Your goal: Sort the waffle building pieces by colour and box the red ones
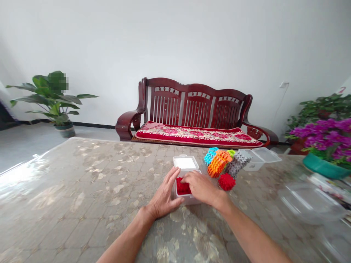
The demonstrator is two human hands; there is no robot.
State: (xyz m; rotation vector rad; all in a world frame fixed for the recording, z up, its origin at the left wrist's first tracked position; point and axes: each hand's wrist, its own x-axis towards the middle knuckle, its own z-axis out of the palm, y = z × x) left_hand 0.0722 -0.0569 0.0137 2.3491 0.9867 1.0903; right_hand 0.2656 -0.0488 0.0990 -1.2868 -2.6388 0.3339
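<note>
A small clear plastic box with red pieces inside stands on the patterned tabletop, its lid folded back behind it. Against the box's left side rests my left hand, thumb and fingers spread around the near corner. My right hand reaches over the right side, its curled fingertips down at the red pieces; whether they grip any is too small to tell. Just right of the box lie blue, orange and grey bundles of blocks, a bit of green, and a red clump.
Behind the bundles is an open clear box. More clear containers lie at the right, near a teal planter with purple flowers. A wooden bench stands beyond the table.
</note>
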